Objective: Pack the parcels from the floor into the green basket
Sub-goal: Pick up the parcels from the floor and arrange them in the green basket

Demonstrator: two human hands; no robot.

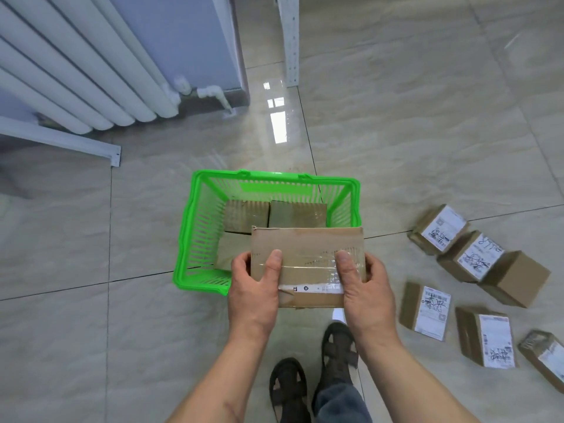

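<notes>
While both hands [254, 288] [367, 288] clasp it, taped brown parcel [308, 250], label perhaps torn, over green basket [195, 227]

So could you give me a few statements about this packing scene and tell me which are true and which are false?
1. Both hands hold one cardboard parcel over the green basket. True: the left hand and the right hand grip its near end, thumbs on top.
2. The basket is empty. False: at least three parcels already lie inside it.
3. Loose parcels lie on the floor to the person's right. True.
4. None of the floor parcels has a label. False: several show white printed labels.
5. The basket sits on a table. False: it stands on the tiled floor.
</notes>
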